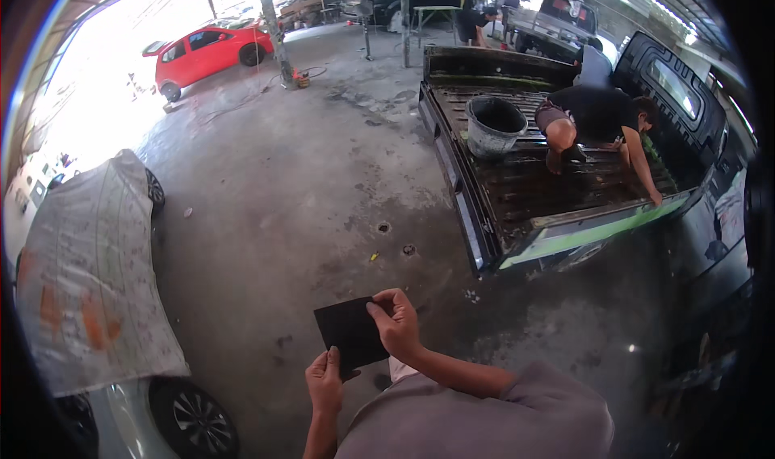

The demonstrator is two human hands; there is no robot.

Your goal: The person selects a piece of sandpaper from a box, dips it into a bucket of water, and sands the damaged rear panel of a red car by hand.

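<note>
Holding: one dark sheet (349, 332), rectangular, raised between my two hands above the concrete floor (266, 273), with a covered car (129, 419) to the left and a truck bed (521, 197) to the far right.

Left hand (324, 385): at the sheet's near edge, thumb and fingers together, clamped on it; thumb on the face that shows.

Right hand (399, 331): at the sheet's right side, toward the far corner; thumb on the face, fingers curled about the edge, likewise clamped.

Progress, as I judge it: sheet taken up and gripped on two sides, done. It is set against neither vehicle. How much is left, I cannot tell.

Condition: near black, dull, straight-edged, held almost flat at a slight slant. No tear seen. Surface grain too fine to make out; underside hidden.
</note>
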